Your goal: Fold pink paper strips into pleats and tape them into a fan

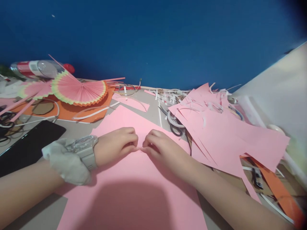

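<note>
My left hand [116, 142], with a watch [87, 151] and a pale scrunchie [66, 161] on its wrist, is closed in a pinch. Facing it, my right hand [163, 147] pinches too, its fingertips almost meeting the left ones. Between them is a small, thin piece of pink paper [139, 149], largely hidden by the fingers. Both hands rest low over a large pink paper sheet [134, 172], on which a shadow falls at the front. More pink paper shows behind the hands.
Left, a black phone [31, 143] lies near pleated paper fans [79, 89], orange paper [93, 116] and a plastic bottle [38, 68]. Right are cut pink sheets [223, 137], scissors [176, 129], white paper scraps [170, 95] and an orange strip [275, 185]. A blue wall [153, 41] stands behind.
</note>
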The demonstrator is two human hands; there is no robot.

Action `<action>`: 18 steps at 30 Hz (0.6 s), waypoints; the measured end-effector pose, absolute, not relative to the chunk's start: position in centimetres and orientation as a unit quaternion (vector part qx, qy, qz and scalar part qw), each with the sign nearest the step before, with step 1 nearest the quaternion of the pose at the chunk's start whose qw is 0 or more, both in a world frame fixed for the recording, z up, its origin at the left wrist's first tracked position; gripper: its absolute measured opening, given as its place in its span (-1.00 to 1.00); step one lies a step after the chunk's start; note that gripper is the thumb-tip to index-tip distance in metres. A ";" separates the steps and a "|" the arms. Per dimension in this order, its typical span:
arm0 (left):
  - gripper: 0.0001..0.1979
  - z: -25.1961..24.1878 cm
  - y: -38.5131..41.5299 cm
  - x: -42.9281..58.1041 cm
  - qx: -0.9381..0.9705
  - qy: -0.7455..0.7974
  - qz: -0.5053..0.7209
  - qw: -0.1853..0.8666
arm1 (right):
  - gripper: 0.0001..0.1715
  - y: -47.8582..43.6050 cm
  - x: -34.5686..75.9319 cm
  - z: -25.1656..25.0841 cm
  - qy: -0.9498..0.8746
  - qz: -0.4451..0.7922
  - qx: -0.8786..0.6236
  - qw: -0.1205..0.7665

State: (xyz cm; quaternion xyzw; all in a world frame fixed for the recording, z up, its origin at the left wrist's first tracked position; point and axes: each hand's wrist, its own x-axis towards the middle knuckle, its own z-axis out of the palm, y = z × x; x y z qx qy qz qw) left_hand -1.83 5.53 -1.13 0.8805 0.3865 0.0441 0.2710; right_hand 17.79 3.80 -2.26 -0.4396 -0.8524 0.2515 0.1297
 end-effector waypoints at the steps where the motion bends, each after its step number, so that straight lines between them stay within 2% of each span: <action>1: -0.79 -1.1 5.7 -1.8 0.880 0.386 0.046 0.271 | -0.88 3.8 17.7 -2.2 -0.857 0.245 -0.436 0.127; 6: -0.81 -1.0 5.9 -1.9 0.895 0.359 0.037 0.264 | -0.83 3.4 17.7 -2.1 -0.883 0.211 -0.406 0.101; 18: -0.75 -1.3 5.1 -2.9 0.926 0.327 0.011 0.187 | -0.86 3.7 18.2 -2.1 -0.919 0.131 -0.367 0.061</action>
